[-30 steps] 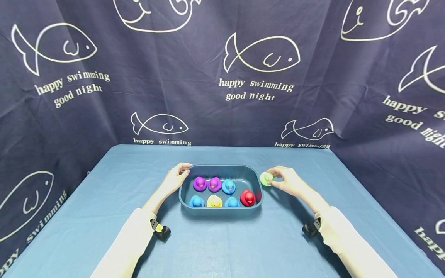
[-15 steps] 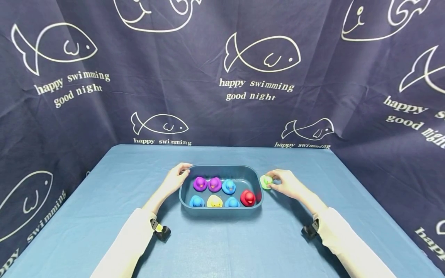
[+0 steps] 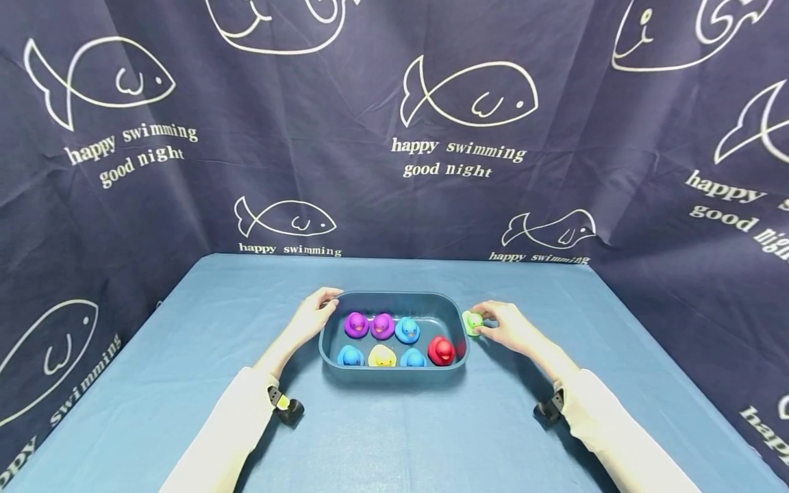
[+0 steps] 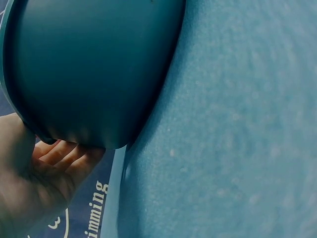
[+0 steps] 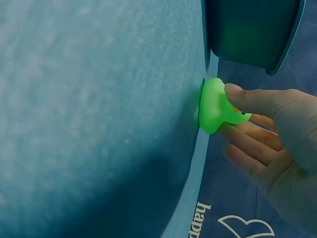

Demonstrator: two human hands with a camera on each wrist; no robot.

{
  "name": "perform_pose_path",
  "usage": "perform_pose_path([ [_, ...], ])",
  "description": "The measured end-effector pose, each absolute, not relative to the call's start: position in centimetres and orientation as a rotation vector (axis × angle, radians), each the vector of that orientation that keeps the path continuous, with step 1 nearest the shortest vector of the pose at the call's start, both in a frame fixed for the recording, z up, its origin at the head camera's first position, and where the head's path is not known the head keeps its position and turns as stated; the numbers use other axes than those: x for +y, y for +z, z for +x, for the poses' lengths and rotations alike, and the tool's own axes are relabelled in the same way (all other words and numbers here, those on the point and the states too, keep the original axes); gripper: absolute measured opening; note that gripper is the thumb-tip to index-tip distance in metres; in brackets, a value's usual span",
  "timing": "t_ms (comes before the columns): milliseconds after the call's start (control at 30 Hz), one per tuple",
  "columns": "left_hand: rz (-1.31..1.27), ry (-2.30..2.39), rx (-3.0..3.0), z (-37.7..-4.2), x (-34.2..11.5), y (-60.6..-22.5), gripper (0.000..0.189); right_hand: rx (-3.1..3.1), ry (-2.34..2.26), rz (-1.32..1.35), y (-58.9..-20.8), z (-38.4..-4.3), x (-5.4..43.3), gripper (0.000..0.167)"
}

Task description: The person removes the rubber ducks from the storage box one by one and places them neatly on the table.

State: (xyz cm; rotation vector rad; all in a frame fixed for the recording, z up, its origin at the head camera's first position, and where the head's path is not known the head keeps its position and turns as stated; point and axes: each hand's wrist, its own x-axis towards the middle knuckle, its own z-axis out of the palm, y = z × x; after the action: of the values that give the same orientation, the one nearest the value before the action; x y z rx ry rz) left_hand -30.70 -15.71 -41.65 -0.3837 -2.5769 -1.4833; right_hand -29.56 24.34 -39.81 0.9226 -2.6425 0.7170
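My left hand (image 3: pixel 313 316) grips the back left corner of a dark teal plastic bin (image 3: pixel 394 374), thumb at the rim and fingers along the outside wall (image 4: pixel 99 74). Just right of the bin, my right hand (image 3: pixel 508 325) pinches a light green rubber duck (image 3: pixel 472 323) between thumb and fingers. The right wrist view shows the duck's rounded base (image 5: pixel 212 106) right at the tablecloth, beside the bin's outer wall (image 5: pixel 252 32). Part of its head is hidden behind my thumb (image 5: pixel 252 100).
Inside the bin sit two purple ducks (image 3: pixel 357 325), several blue ducks (image 3: pixel 407 330), a yellow duck (image 3: pixel 382 355) and a red duck (image 3: pixel 441 350). The table (image 3: pixel 394 438) has a blue cloth. A dark curtain (image 3: pixel 370 137) printed with fish hangs behind and at the sides.
My right hand has lowered slightly with the green duck, and the duck has turned a little in my fingers. My left hand stays on the bin, which keeps its place.
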Motion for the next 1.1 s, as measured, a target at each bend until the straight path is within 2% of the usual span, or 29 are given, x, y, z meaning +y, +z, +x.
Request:
perform_pose_path([
  [567, -0.409, -1.493, -2.578, -30.6, -15.7, -41.6, 0.029, -2.6, 0.74, 0.958, -39.8, -29.6, 24.5, 0.034],
  [1100, -0.415, -1.485, -2.558, -30.5, -15.7, -41.6, 0.027, -2.512, 0.623, 0.953, -36.8, -29.0, 23.8, 0.032],
])
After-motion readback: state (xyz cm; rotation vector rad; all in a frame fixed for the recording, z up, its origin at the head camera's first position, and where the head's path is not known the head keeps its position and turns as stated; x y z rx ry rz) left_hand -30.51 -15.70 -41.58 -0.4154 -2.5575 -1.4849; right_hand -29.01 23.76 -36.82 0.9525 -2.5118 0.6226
